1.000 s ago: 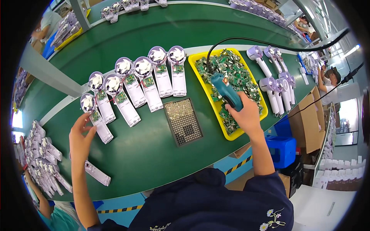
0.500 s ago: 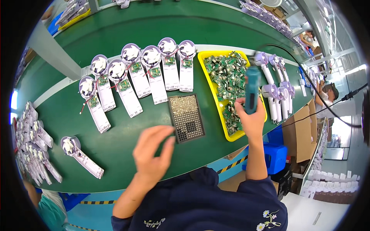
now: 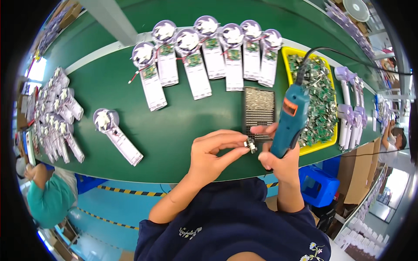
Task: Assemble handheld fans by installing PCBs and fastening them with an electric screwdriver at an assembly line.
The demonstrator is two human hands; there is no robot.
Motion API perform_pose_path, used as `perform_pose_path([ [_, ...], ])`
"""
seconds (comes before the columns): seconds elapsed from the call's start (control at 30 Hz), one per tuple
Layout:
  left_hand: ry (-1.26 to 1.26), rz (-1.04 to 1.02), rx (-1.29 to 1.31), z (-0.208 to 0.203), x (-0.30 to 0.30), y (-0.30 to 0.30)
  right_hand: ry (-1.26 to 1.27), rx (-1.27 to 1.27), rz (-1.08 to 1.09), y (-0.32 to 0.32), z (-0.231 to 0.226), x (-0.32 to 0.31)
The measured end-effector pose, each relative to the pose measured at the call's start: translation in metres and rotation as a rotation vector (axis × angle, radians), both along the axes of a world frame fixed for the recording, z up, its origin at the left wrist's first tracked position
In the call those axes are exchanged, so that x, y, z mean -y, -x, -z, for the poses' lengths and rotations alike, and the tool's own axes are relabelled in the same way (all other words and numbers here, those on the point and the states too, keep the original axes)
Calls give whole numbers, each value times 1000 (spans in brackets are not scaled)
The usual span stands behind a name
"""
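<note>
My left hand [image 3: 211, 154] pinches a small circuit board [image 3: 250, 145] between thumb and fingertips, just above the table's near edge. Beside it, my right hand [image 3: 282, 164] is wrapped round a teal electric screwdriver [image 3: 291, 122], its cord end pointing away from me. The right fingers stretch toward the board; I cannot tell whether they touch it. Behind both hands lies a dark perforated screw tray [image 3: 260, 102] with rows of screws. A yellow bin [image 3: 320, 148] full of green circuit boards stands to the right, partly hidden by the screwdriver.
Several opened handheld fans [image 3: 197, 80] lie in a row at the back. A single fan body [image 3: 124, 145] rests at left, near a pile of fans [image 3: 63, 117]. More purple-white fans [image 3: 345, 124] stand beyond the bin. A black cord [image 3: 357, 64] arches right. Another person [image 3: 52, 195] sits at far left.
My left hand has moved right and now holds a small circuit board. The screwdriver has come closer to it, toward the left hand. The whole view has shifted.
</note>
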State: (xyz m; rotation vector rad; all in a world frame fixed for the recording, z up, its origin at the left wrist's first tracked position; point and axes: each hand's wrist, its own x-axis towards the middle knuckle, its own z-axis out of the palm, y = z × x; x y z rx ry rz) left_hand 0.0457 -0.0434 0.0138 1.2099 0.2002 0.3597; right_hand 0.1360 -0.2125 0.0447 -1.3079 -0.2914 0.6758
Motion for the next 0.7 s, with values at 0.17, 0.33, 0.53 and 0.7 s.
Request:
perform_pose_path([
  [0.17,144,31,-19,-2,-13,25,205,51,-145,24,7,-13],
  [0.33,31,95,-36,-3,-28,37,125,171,-222,34,25,-18],
  [0.53,48,121,-51,-1,-36,40,122,32,-252,32,20,-19],
  [0.7,95,171,-50,0,-39,41,91,-69,-268,32,16,-20],
])
